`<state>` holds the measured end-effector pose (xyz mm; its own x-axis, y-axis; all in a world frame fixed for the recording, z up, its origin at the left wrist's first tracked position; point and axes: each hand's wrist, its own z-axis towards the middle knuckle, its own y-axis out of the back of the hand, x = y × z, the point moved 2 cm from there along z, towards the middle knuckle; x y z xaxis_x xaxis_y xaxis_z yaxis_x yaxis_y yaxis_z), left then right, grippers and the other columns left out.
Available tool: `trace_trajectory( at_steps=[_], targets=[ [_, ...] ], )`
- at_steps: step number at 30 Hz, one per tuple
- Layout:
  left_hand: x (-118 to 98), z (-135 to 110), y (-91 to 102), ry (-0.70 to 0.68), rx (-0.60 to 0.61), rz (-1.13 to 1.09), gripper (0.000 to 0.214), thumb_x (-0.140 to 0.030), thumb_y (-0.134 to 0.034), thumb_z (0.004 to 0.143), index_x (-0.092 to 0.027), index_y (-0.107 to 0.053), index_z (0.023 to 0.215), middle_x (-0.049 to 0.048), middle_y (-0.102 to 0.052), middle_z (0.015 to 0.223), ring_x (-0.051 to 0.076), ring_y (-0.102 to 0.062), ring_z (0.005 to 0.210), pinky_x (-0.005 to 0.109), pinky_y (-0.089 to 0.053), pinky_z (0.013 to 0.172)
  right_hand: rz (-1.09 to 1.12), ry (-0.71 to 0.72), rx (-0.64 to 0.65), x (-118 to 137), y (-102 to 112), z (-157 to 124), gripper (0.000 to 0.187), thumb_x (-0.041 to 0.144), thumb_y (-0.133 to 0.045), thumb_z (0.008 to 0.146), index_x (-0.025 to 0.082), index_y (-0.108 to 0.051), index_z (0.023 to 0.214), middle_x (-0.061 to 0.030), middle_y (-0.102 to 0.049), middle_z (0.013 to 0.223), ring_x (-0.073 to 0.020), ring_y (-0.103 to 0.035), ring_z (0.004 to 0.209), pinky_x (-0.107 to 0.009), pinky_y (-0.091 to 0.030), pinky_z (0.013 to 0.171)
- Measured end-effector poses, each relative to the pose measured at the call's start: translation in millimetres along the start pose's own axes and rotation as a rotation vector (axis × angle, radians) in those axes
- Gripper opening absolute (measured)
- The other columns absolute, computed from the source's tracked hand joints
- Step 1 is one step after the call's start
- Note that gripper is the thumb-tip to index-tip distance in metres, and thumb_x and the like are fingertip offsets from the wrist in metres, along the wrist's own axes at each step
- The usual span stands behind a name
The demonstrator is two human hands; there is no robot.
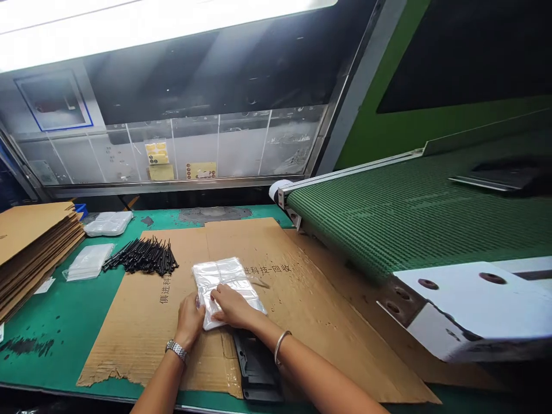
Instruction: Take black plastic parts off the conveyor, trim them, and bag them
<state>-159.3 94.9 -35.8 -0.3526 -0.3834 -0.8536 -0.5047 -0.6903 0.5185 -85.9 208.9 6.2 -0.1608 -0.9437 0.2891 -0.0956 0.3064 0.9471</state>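
The bags [222,271] lie on cardboard [319,333], towards seven o'clock from the view's middle. At their eight-o'clock edge is the left hand [190,319], fingers curled; the right hand [232,307] rests on top, fingers bent. Whether either pinches plastic, I cannot tell. From the bags, black rods [149,256] lie at ten, a belt [345,213] at two.

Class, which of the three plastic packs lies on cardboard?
The pack touching the left hand and right hand; it alone lies on the cardboard. The near-left pack and far-left pack lie on the green tabletop.
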Motion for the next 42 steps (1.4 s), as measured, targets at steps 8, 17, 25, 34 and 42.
trace_trajectory(
  at_steps=[8,17,25,34,42],
  targets=[
    [8,6,-1.4,-0.011,0.055,-0.113,0.017,-0.029,-0.055,0.084,-0.014,-0.06,0.09,0.0023,-0.064,0.086,0.018,-0.06,0.08,0.038,-0.048,0.076,0.259,-0.034,-0.029,-19,-7,11,0.021,0.031,-0.053,0.087,0.014,-0.058,0.097,-0.0046,-0.06,0.1,-0.0175,-0.058,0.09,-0.038,-0.047,0.08],
    [13,10,-12.6,0.008,0.052,-0.27,0.016,-0.027,-0.057,0.082,-0.013,-0.06,0.091,0.0005,-0.063,0.078,0.014,-0.06,0.067,0.034,-0.05,0.065,0.834,-0.106,-0.239,-32,12,24,0.025,0.035,-0.049,0.09,0.013,-0.057,0.094,-0.0017,-0.06,0.085,-0.0119,-0.058,0.07,-0.029,-0.05,0.065],
    [-25,-22,17.3,-0.132,-0.176,-0.337,0.054,-0.038,-0.042,0.086,-0.017,-0.033,0.135,0.0129,-0.033,0.143,0.024,-0.029,0.13,0.038,-0.025,0.104,1.289,0.066,-0.159,14,42,-16,0.046,0.063,-0.054,0.072,0.018,-0.043,0.072,0.0078,-0.047,0.051,-0.0057,-0.041,0.039,-0.02,-0.034,0.041],
    [-46,-77,35.4,-0.171,0.15,-0.358,0.033,-0.041,-0.048,0.084,-0.015,-0.064,0.07,0.0002,-0.058,0.056,0.011,-0.047,0.048,0.021,-0.037,0.045,1.513,0.011,-0.009,38,9,-83,0.056,0.071,-0.051,0.069,0.016,-0.049,0.078,0.006,-0.05,0.052,-0.0043,-0.039,0.037,-0.016,-0.028,0.035],
    [-43,-97,45.0,-0.234,0.151,-0.299,0.022,-0.032,-0.056,0.08,-0.017,-0.072,0.08,0.0013,-0.062,0.058,0.012,-0.053,0.054,0.021,-0.042,0.052,1.53,-0.068,0.032,36,-19,-126,0.051,0.062,-0.064,0.065,0.016,-0.043,0.056,0.0074,-0.041,0.048,-0.0028,-0.034,0.041,-0.017,-0.024,0.04]
  ],
)
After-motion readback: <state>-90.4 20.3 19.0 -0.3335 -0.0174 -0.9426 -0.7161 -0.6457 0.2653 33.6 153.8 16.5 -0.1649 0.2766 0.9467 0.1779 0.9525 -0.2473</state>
